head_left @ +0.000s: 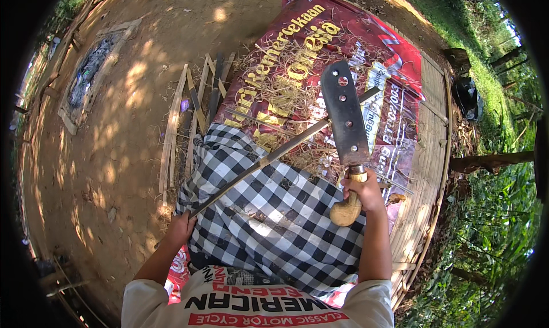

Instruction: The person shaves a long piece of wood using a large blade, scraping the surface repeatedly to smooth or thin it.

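Observation:
My right hand [369, 191] is wrapped round the pale wooden handle of a cleaver [344, 108]. Its broad dark blade, pierced by several round holes, points away from me. At the lower left, my left hand [180, 227] grips the near end of a long bamboo strip [260, 164]. That strip slants up and right over my lap and passes behind the blade, its far end showing on the other side. Whether blade and strip touch I cannot tell. A black-and-white checked cloth [269, 205] covers my legs.
Thin curled shavings [286, 94] lie scattered over a dark red printed banner [394, 59] on a bamboo platform [426, 196]. More bamboo strips [174, 131] lean at its left edge. An ash-filled fire pit [91, 71] lies on the dirt ground, far left. Greenery [480, 242] borders the right.

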Tool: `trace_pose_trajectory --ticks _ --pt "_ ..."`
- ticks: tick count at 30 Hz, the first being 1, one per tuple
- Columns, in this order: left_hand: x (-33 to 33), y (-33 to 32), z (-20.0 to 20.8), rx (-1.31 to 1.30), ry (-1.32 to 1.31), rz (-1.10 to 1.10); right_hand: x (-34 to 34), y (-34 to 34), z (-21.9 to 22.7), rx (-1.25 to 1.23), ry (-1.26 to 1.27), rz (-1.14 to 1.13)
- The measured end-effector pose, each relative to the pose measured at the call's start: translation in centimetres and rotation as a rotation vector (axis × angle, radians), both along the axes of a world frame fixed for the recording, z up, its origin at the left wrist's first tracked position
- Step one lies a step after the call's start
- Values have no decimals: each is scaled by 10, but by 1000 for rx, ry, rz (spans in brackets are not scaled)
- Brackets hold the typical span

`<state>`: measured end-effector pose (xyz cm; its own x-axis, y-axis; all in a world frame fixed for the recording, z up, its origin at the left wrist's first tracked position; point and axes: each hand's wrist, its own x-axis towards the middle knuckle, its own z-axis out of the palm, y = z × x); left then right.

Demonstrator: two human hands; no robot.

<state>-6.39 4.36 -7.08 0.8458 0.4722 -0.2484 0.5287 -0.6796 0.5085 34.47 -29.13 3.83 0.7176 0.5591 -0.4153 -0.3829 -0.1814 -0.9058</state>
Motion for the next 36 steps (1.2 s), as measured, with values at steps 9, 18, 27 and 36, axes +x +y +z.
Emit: trace_pose_trajectory --ticks 9,18,27,36 --pt "4 4 4 -87 -22 9 -16 -20 6 184 77 -183" --pt "4 4 0 -140 -53 15 -66 -31 16 -58 -220 -210" --pt "4 4 3 -117 -40 16 -136 -3 -41 -145 -433 -501" --pt "0 6 -10 -134 -53 23 -61 -4 25 -439 -852 -343"
